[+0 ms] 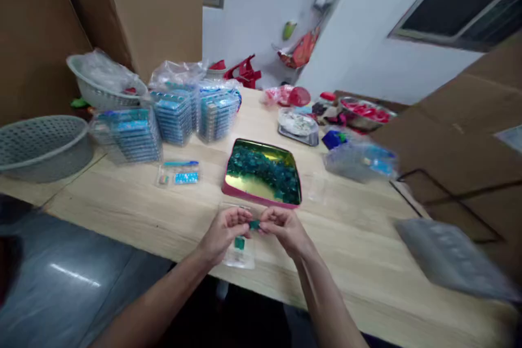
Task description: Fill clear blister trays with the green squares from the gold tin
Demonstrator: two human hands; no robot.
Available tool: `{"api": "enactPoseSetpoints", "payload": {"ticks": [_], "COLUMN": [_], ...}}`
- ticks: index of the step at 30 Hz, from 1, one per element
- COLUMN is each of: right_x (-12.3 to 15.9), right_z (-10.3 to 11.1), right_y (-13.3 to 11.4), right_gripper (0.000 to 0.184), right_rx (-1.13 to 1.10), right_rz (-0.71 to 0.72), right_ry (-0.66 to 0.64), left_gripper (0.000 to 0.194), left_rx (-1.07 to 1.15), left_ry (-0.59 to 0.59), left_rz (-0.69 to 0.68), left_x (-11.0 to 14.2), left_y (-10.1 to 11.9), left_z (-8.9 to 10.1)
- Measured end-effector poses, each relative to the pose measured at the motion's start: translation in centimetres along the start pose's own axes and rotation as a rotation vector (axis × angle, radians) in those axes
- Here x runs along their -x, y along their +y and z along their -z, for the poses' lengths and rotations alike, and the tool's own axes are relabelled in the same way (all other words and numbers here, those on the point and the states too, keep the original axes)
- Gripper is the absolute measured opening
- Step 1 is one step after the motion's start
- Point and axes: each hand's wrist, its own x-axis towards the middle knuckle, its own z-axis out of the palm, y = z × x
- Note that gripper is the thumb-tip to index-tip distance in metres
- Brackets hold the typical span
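Observation:
Both my hands meet just in front of a pink-rimmed metal tin (241,191) filled with small teal pieces (265,170). My left hand (223,231) and my right hand (285,227) each pinch one small teal piece (254,224) between them, fingers curled. Under my hands lies a clear plastic blister tray (240,254) with another teal piece (240,242) in it. All of this rests on a light wooden table (350,239).
Stacks of bagged blister packs (175,115) stand at the back left, with one filled pack (179,174) lying flat. Two grey baskets (41,144) sit at far left. A clear bag (361,160), bowls and red items crowd the back right. Cardboard (460,141) flanks the right.

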Motion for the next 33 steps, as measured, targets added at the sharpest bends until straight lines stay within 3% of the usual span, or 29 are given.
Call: {"api": "enactPoseSetpoints", "payload": {"ticks": [6, 8, 11, 14, 19, 23, 24, 26, 29, 31, 33], "right_x": [2.8, 3.6, 4.4, 4.6, 5.0, 4.4, 3.9, 2.5, 0.6, -0.1, 0.1], "right_z": [-2.0, -2.5, -3.1, -3.5, -3.5, -2.5, -2.2, -1.6, -0.8, -0.6, -0.4], "right_y": [3.6, 4.5, 5.4, 5.7, 4.7, 3.9, 3.8, 4.1, 4.8, 5.3, 5.8], "right_gripper": [0.017, 0.011, 0.003, 0.011, 0.019, 0.025, 0.029, 0.039, 0.045, 0.047, 0.046], "right_rx": [0.029, 0.122, 0.356, 0.614, 0.946, 0.976, 0.99, 1.064, 1.229, 1.31, 1.344], "right_rz": [-0.132, -0.149, -0.093, -0.007, 0.152, 0.324, 0.388, 0.501, 0.53, 0.523, 0.567], "right_ry": [0.005, -0.004, 0.033, 0.077, 0.05, 0.082, 0.108, 0.1, -0.057, -0.128, -0.131], "left_gripper": [0.01, 0.004, 0.011, 0.016, 0.019, 0.023, 0.027, 0.056, 0.09, 0.092, 0.079], "left_rx": [-0.298, -0.476, -0.784, -1.046, -1.219, -1.421, -1.496, -1.631, -1.745, -1.791, -1.81], "left_ry": [0.0, -0.008, 0.008, 0.041, 0.035, 0.06, 0.031, -0.086, -0.233, -0.285, -0.313], "left_rz": [0.045, 0.04, 0.006, -0.079, -0.239, -0.534, -0.613, -0.701, -0.67, -0.657, -0.731], "left_x": [2.1, 3.0, 3.9, 4.2, 4.8, 6.1, 6.4, 6.7, 6.7, 6.6, 6.6], "left_y": [-1.2, -1.5, -2.0, -2.5, -3.1, -4.0, -4.3, -5.0, -5.7, -5.9, -6.0], "left_z": [1.7, 1.8, 1.6, 1.3, 1.4, 1.2, 1.2, 1.0, 1.1, 1.5, 2.5]}}
